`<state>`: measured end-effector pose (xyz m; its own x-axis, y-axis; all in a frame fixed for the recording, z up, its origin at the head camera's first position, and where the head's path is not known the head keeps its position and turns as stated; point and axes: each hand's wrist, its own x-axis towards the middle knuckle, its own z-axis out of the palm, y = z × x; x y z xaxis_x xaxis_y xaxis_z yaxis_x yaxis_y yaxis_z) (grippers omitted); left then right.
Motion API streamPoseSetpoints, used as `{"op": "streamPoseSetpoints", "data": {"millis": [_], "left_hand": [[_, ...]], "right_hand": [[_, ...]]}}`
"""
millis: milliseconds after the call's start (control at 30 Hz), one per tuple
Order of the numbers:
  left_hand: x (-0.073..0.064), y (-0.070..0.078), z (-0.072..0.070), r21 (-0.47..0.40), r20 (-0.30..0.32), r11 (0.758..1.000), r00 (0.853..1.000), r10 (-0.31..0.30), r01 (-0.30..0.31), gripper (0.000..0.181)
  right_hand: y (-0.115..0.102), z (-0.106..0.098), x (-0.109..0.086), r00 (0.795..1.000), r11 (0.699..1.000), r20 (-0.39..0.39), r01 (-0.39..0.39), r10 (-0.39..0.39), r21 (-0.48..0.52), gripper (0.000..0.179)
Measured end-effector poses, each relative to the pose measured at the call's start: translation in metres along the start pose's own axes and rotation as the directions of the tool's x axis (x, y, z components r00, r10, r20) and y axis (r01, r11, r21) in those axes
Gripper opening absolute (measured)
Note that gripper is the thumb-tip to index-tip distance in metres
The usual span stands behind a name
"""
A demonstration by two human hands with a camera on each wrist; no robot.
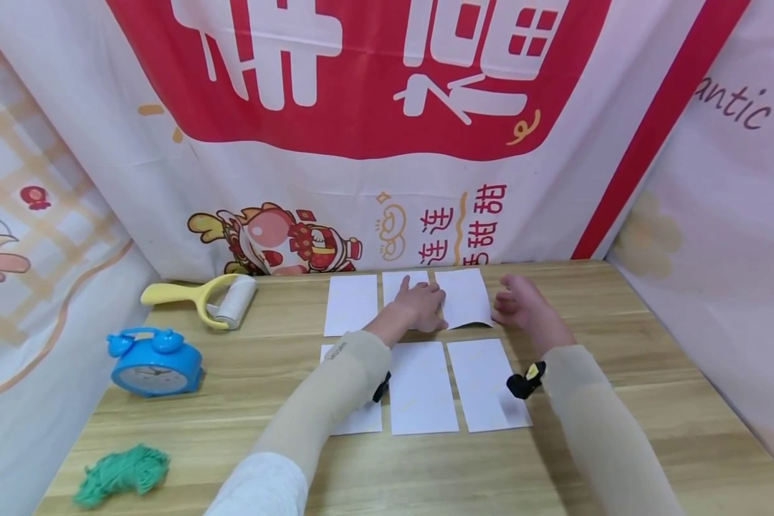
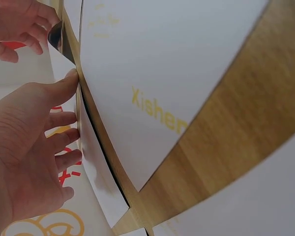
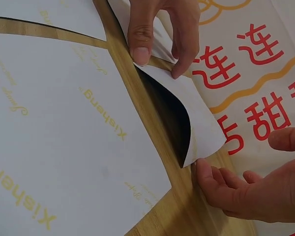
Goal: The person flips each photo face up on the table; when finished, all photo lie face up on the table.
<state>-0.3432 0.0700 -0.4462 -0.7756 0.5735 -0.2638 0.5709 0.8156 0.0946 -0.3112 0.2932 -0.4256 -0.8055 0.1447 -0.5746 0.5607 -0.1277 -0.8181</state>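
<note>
A sheet of photo paper [image 1: 466, 297] in the back row, at its right end, bows up along its near edge and shows a dark underside. My left hand [image 1: 418, 307] rests over the middle back sheet [image 1: 396, 280], thumb and fingertips pressing at the bowed sheet's left side. At its right edge is my right hand [image 1: 524, 304], fingers loosely bent and thumb apart. One fingertip touches the raised corner in the right wrist view. Pale yellow "Xisheng" print marks the white backs, clear on a front-row sheet [image 3: 88, 123].
Several more white sheets, such as the back left one [image 1: 351, 304], lie in two rows. At the left are a yellow-handled lint roller [image 1: 235, 301], a blue alarm clock [image 1: 156, 365] and green yarn [image 1: 122, 473]. A printed curtain [image 1: 361, 186] hangs along the table's back edge.
</note>
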Motion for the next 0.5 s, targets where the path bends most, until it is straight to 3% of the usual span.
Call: {"op": "streamPoseSetpoints", "data": {"millis": [200, 500], "left_hand": [[-0.0004, -0.0008, -0.0009, -0.019, -0.007, 1.000, 1.000, -0.010, 0.010, 0.067], [-0.0015, -0.0002, 0.0011, -0.001, -0.039, 1.000, 0.999, 0.009, -0.009, 0.068]], "right_hand": [[-0.0009, -0.0004, 0.0026, 1.000, 1.000, 0.000, -0.006, 0.006, 0.024, 0.062], [0.0058, -0.0044, 0.0103, 0.999, 0.999, 0.040, 0.009, -0.007, -0.038, 0.063]]}}
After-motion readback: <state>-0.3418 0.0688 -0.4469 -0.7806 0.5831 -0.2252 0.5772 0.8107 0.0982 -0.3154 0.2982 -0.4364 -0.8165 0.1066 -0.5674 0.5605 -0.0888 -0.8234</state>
